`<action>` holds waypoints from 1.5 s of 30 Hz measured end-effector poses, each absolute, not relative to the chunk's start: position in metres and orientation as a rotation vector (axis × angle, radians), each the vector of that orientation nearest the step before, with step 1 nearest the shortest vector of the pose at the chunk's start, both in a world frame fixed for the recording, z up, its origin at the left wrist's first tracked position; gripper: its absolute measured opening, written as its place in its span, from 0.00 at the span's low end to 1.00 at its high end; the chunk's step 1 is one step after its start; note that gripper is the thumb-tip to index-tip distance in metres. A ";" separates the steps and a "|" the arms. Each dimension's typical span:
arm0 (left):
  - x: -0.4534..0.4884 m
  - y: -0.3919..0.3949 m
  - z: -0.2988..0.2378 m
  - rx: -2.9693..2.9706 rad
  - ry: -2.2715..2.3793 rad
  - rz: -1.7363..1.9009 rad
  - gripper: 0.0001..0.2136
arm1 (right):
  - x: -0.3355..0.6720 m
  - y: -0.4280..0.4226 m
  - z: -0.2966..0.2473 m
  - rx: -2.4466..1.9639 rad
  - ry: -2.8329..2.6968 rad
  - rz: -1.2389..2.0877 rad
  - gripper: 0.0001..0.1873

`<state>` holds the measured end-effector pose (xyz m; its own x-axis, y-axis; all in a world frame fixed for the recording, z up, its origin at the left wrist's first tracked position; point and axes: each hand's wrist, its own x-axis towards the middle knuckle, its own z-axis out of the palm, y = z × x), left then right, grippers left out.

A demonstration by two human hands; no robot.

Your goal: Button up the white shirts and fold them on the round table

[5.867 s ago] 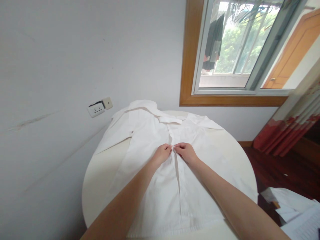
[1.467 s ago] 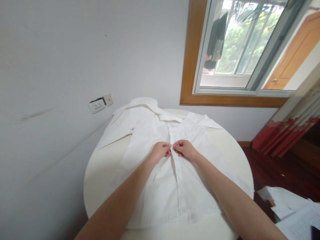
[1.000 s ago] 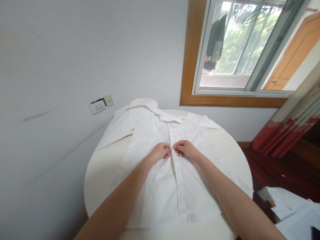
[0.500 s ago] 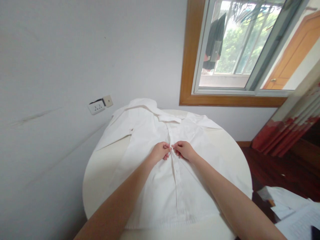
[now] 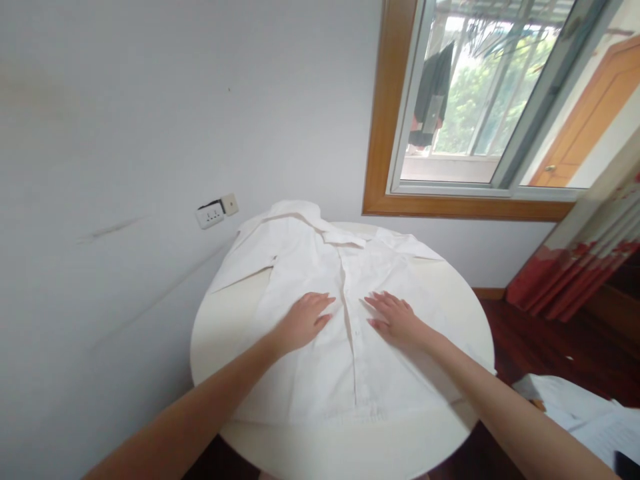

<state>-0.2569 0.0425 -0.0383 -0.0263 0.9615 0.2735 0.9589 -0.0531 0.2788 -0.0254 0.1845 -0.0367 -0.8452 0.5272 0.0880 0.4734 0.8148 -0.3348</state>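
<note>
A white button-up shirt [image 5: 310, 373] lies front side up, its collar toward the wall and its hem toward me. It is spread over a round white table [image 5: 220, 333]. My left hand [image 5: 306, 321] rests on the shirt to the left of the button strip, fingers stretched out. On the other side of the strip, my right hand [image 5: 394, 319] is also open, fingers spread just over or on the cloth. Neither hand holds anything. A narrow gap shows along the front opening between them.
Behind the table is a pale wall with a power socket [image 5: 210, 215]. A wood-framed window [image 5: 465, 205] is at the upper right, beside a red and cream curtain [image 5: 555, 273]. Papers [image 5: 575, 407] lie at the lower right, above a dark red floor [image 5: 520, 337].
Both hands have let go of the pinched front strip and moved apart, left and right. Their fingers have opened out over the shirt. The camera view has shifted slightly.
</note>
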 end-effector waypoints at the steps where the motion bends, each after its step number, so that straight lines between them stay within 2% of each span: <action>1: -0.256 0.034 -0.043 2.214 2.183 0.567 0.20 | -0.021 0.179 -0.041 -0.828 -2.844 0.393 0.30; 8: -0.262 0.044 -0.056 2.113 2.316 0.413 0.22 | -0.036 0.183 -0.048 -0.975 -2.894 0.252 0.32; 15: -0.278 0.068 -0.049 2.041 2.308 0.304 0.22 | -0.048 0.207 -0.045 -0.957 -2.822 0.294 0.30; 17: -0.274 0.071 -0.040 2.013 2.326 0.263 0.21 | -0.051 0.205 -0.038 -0.979 -2.772 0.316 0.26; 20: -0.256 0.076 -0.027 2.003 2.375 0.257 0.18 | -0.063 0.195 -0.022 -0.872 -2.656 0.329 0.15; 22: -0.240 0.079 -0.022 1.943 2.458 0.328 0.14 | -0.073 0.185 -0.014 -0.753 -2.614 0.423 0.11; 25: -0.223 0.082 -0.025 1.844 2.565 0.507 0.11 | -0.083 0.175 -0.016 -0.685 -2.606 0.681 0.09; 29: -0.224 0.080 -0.034 1.891 2.404 0.631 0.08 | -0.082 0.177 -0.034 -0.753 -2.521 0.994 0.07; 33: -0.235 0.080 -0.033 1.814 2.242 0.627 0.06 | -0.073 0.184 -0.039 -0.783 -2.453 1.297 0.09; 36: -0.238 0.080 -0.032 1.755 2.184 0.624 0.05 | -0.070 0.183 -0.033 -0.774 -2.502 1.232 0.11; 45: -0.233 0.076 -0.033 1.734 2.191 0.640 0.07 | -0.076 0.163 -0.039 -0.920 -2.563 0.726 0.13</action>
<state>-0.2328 0.0760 -0.0333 -0.2446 0.9679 0.0572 0.8468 0.1845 0.4990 -0.0758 0.1627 -0.0392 -0.7406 0.6603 0.1246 0.4969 0.6630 -0.5599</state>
